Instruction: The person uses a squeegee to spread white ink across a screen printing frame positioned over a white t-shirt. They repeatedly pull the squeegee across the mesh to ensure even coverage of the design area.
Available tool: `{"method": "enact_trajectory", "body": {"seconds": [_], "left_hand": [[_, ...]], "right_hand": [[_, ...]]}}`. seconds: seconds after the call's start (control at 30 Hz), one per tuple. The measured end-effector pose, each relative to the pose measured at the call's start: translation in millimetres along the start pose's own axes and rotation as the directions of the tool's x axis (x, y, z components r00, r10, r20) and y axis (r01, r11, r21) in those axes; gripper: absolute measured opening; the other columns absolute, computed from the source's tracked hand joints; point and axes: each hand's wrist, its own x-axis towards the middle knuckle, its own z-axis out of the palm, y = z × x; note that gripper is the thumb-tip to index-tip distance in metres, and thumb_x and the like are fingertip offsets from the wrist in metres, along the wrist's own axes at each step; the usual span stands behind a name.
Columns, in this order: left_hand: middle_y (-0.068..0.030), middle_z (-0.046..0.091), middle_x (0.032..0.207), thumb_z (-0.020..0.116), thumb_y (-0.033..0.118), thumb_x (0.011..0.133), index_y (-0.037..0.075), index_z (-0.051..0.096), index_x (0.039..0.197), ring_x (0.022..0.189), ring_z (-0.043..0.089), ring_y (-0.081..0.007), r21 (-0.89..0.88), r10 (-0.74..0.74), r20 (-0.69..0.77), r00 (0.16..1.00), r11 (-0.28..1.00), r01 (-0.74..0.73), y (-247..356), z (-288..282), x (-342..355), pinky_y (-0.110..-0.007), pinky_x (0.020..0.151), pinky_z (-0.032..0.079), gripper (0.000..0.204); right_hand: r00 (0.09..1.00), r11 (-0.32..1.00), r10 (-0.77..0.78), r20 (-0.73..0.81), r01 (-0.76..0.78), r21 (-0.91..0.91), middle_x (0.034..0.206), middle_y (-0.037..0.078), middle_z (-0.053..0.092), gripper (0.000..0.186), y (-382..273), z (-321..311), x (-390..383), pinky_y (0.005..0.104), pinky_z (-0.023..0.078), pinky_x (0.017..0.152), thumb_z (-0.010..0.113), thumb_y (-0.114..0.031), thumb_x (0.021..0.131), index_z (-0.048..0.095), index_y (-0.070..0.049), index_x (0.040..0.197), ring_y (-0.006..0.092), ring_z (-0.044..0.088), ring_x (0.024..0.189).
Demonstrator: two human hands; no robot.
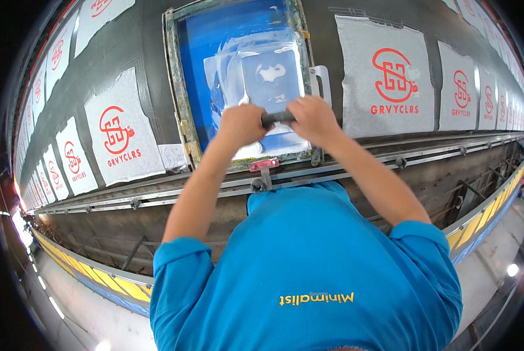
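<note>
A screen-printing frame (179, 88) with blue mesh (206, 35) lies on the long dark table in front of me. White ink (233, 47) is smeared over its middle and near end, around a paler rectangular area. Above the near part of the screen, both my hands are closed around the dark handle of a squeegee (278, 119). My left hand (242, 124) grips the handle's left side, and my right hand (313, 120) its right side. The squeegee's blade is mostly hidden by my hands.
Light grey fabric pieces (385, 76) with red prints lie in rows on the dark table (156, 29) to both sides. A metal rail (355, 171) runs along the near edge, with a red clamp (264, 165) by the frame. A white handle-shaped piece (322, 85) stands at the frame's right side.
</note>
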Motion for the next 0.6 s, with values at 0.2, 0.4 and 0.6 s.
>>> {"method": "enact_trajectory", "body": {"seconds": [0.2, 0.4, 0.6], "left_hand": [[-0.0128, 0.078, 0.096, 0.079, 0.053, 0.083, 0.016, 0.081, 0.101, 0.093, 0.075, -0.0349, 0.089, -0.015, -0.053, 0.998, 0.996, 0.02, -28, -97, 94, -0.048, 0.08, 0.059, 0.041], [-0.0104, 0.077, 0.091, 0.079, 0.048, 0.085, 0.019, 0.081, 0.1, 0.088, 0.073, -0.0354, 0.088, -0.035, -0.303, 0.952, 0.994, 0.065, -30, -62, 94, -0.048, 0.078, 0.056, 0.032], [-0.0094, 0.077, 0.104, 0.081, 0.029, 0.079, 0.021, 0.081, 0.109, 0.098, 0.073, -0.0331, 0.002, -0.054, -0.32, 0.946, 0.998, 0.058, 7, 29, -2, -0.046, 0.087, 0.058, 0.03]], "right_hand": [[0.999, 0.983, -0.05, 0.015, 0.052, -0.178, 0.088, 0.013, 0.073, 0.024, 66, -27, 128, 0.0505, 0.057, 0.081, 0.081, -0.025, 0.079, 0.069, -0.008, 0.09, 0.0365, 0.072, 0.089], [0.988, 0.993, -0.031, -0.152, 0.013, -0.118, 0.092, 0.011, 0.071, 0.015, 58, -5, 115, 0.0468, 0.054, 0.083, 0.077, -0.015, 0.08, 0.068, -0.008, 0.09, 0.0337, 0.069, 0.093], [0.988, 0.994, -0.007, -0.156, -0.01, -0.109, 0.089, 0.007, 0.065, 0.025, 7, 22, -13, 0.043, 0.052, 0.079, 0.078, -0.008, 0.068, 0.067, -0.009, 0.091, 0.0305, 0.065, 0.088]]}}
